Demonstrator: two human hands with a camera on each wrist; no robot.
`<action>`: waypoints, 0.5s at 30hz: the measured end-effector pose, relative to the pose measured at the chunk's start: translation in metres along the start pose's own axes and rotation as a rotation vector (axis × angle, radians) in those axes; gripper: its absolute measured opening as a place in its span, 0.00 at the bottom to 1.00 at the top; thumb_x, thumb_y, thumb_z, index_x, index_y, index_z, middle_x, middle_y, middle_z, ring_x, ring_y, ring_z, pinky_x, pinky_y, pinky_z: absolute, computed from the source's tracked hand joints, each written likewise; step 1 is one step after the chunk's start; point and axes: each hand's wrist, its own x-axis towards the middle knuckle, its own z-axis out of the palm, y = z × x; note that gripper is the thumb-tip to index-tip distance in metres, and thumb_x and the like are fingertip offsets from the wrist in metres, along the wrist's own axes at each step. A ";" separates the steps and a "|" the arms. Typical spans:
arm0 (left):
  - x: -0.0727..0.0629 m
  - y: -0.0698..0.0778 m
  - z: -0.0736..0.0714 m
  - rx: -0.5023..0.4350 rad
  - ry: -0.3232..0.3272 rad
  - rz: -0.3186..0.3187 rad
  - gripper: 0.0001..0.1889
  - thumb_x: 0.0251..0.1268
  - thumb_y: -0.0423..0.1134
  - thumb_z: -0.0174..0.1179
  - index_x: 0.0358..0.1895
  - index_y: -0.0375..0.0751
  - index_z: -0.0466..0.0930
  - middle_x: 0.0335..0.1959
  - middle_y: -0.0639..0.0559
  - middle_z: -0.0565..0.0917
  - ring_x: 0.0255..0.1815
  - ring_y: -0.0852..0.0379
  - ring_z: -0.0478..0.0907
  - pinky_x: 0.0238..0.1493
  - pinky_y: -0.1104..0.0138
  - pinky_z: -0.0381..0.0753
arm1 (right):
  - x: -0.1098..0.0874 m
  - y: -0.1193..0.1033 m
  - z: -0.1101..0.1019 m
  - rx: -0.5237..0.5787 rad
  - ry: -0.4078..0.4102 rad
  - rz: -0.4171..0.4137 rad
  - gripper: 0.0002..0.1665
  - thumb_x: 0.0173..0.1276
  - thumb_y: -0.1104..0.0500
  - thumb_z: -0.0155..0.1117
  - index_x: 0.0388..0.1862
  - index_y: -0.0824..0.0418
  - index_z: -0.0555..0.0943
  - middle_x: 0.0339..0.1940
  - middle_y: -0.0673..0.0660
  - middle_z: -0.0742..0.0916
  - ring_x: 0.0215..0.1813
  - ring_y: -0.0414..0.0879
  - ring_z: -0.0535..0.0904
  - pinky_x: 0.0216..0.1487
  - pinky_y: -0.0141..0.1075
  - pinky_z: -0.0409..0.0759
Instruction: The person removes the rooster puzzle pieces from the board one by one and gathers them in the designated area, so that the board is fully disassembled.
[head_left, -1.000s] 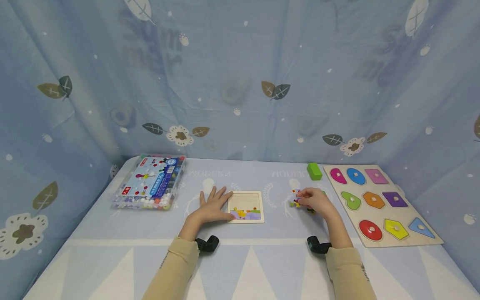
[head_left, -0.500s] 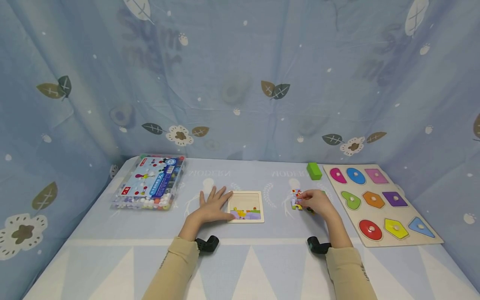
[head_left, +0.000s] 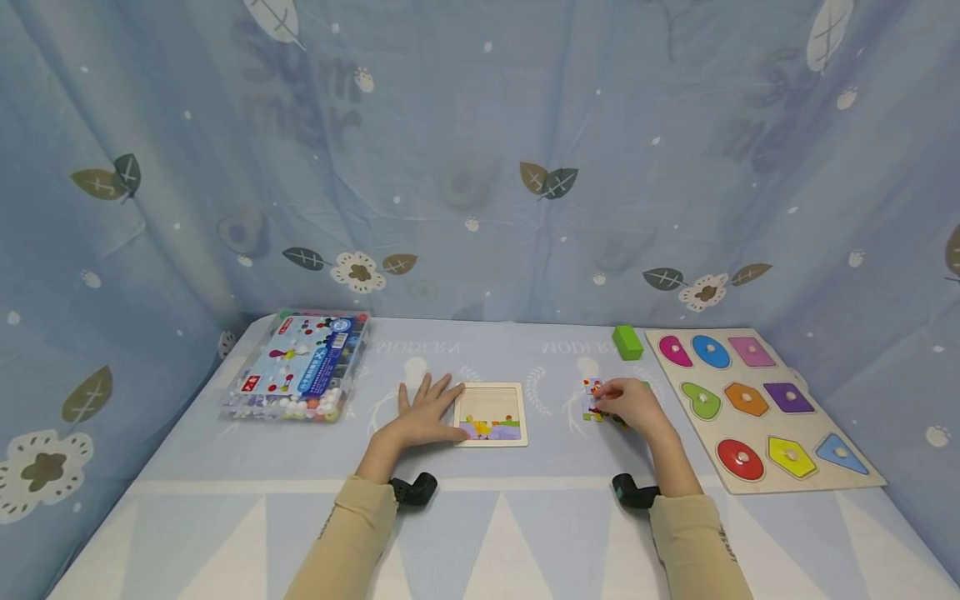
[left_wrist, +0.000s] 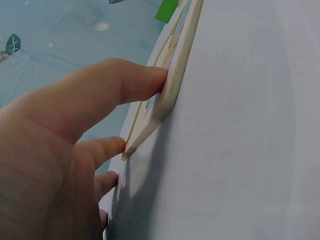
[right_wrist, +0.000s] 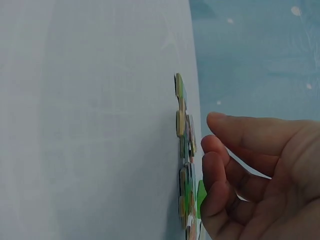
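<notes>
My left hand (head_left: 425,415) lies with fingers spread at the left side of a small wooden puzzle tray (head_left: 491,444). Its thumb presses the tray's near left corner, and a fingertip touches the frame farther back. Fitted puzzle pieces (head_left: 504,428) with yellow, green and purple parts fill the tray's near strip; bare wood shows behind them. My right hand (head_left: 633,404) hovers over loose jigsaw pieces (head_left: 590,387) on the table, partly hiding them. In the right wrist view, its thumb and loosely bent fingers stand close beside the pieces (right_wrist: 181,122), with nothing between them.
A green block (head_left: 628,342) stands at the back right. Beside it lies a wooden shape board (head_left: 712,425) with colourful knobbed shapes. A clear plastic case (head_left: 300,367) of beads sits at the back left, and a patterned curtain (head_left: 480,167) hangs behind the table.
The loose pieces by my right fingertips have shifted and turned slightly, and the right fingers have moved a little over them. My left hand and the tray have stayed in place.
</notes>
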 end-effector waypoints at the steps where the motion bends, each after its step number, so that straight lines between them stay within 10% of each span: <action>1: 0.000 0.000 0.000 0.000 -0.001 0.000 0.45 0.50 0.60 0.61 0.71 0.47 0.55 0.74 0.44 0.48 0.73 0.37 0.33 0.61 0.36 0.23 | 0.000 0.000 0.000 0.004 0.003 -0.012 0.10 0.59 0.64 0.64 0.39 0.68 0.82 0.31 0.56 0.83 0.34 0.46 0.75 0.32 0.33 0.72; 15: 0.001 -0.003 0.003 -0.005 0.007 0.003 0.46 0.49 0.60 0.62 0.72 0.47 0.55 0.74 0.44 0.48 0.73 0.37 0.33 0.61 0.36 0.22 | 0.001 -0.017 0.016 0.130 -0.047 -0.124 0.12 0.60 0.64 0.63 0.42 0.68 0.81 0.30 0.56 0.82 0.30 0.43 0.73 0.30 0.34 0.74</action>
